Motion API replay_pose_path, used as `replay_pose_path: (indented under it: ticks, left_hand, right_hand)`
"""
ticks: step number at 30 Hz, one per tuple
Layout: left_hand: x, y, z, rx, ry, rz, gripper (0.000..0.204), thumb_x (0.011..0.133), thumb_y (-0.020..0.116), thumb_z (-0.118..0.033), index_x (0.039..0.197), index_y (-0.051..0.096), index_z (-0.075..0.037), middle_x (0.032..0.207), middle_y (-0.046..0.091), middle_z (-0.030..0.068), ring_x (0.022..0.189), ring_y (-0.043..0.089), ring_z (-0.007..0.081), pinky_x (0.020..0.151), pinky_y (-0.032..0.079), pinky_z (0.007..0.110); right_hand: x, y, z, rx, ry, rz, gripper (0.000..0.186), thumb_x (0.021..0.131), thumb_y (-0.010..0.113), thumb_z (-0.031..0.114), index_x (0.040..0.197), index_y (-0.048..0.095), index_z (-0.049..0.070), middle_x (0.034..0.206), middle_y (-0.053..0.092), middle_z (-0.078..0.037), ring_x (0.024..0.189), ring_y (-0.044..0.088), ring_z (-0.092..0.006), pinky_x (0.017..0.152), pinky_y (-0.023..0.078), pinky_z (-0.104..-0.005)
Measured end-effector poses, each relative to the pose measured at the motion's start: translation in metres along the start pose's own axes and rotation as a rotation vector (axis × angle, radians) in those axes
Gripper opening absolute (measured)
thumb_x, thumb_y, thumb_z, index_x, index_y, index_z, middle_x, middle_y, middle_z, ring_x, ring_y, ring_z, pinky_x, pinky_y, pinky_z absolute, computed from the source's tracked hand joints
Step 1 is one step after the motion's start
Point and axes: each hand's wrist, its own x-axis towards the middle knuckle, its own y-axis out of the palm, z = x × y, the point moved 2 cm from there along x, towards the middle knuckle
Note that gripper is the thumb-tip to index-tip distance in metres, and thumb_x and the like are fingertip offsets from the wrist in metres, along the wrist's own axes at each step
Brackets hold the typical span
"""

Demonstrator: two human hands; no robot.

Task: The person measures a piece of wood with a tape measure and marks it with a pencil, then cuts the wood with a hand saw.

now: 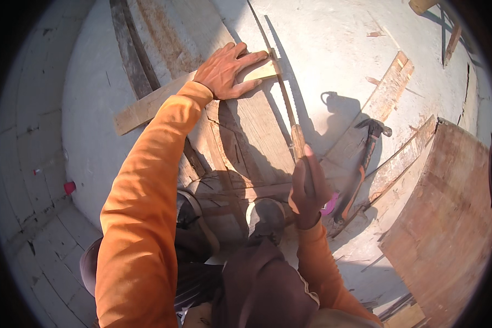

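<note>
My left hand (228, 72) grips a pale wooden plank (158, 104) near its right end. The thumb lies along the near edge and the fingers reach over the far side; some fingertips are hidden. My right hand (309, 188) is closed round the wooden handle of a handsaw (285, 95). Its thin blade points away from me and crosses the plank's right end, just beyond my left fingertips. Beneath the plank lie wide wooden boards (259, 123), partly in my shadow.
To the right of my right hand lies a claw hammer (361, 169). A large reddish-brown wooden sheet (443, 218) stands at the lower right. A wood strip (391, 85) lies beyond the hammer. My shoes (266, 216) are close to the boards. A pink cup-like object (69, 188) is far left.
</note>
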Motion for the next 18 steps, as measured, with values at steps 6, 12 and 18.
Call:
replay_pose_path:
  ticks: [6,12,18]
  left_hand:
    - [0.000,-0.003,-0.004,0.001,-0.027,0.022,0.066,0.085,0.063,-0.045,0.144,0.051,-0.020,0.103,0.048,0.0141,0.096,0.049,0.0318,0.088,0.045,0.047]
    - [-0.009,-0.007,-0.004,0.022,-0.149,-0.030,0.063,0.086,0.064,-0.047,0.143,0.052,-0.023,0.106,0.051,0.0116,0.099,0.052,0.0298,0.093,0.047,0.045]
    - [0.008,-0.011,-0.032,-0.022,-0.211,-0.005,0.060,0.086,0.065,-0.048,0.142,0.053,-0.031,0.109,0.054,0.0098,0.102,0.053,0.0282,0.094,0.047,0.044]
  right_hand:
    - [-0.020,-0.013,0.001,0.120,0.077,-0.026,0.031,0.088,0.067,-0.001,0.117,0.066,-0.008,0.098,0.074,-0.019,0.076,0.074,-0.0236,0.065,0.055,-0.0288]
    - [-0.001,0.002,0.006,0.200,0.268,0.035,0.031,0.092,0.063,0.002,0.121,0.066,-0.007,0.100,0.074,-0.020,0.079,0.073,-0.0226,0.069,0.055,-0.0301]
    - [-0.005,-0.001,-0.023,-0.062,-0.140,-0.096,0.029,0.096,0.062,0.004,0.122,0.065,-0.008,0.098,0.074,-0.020,0.081,0.072,-0.0201,0.071,0.055,-0.0308]
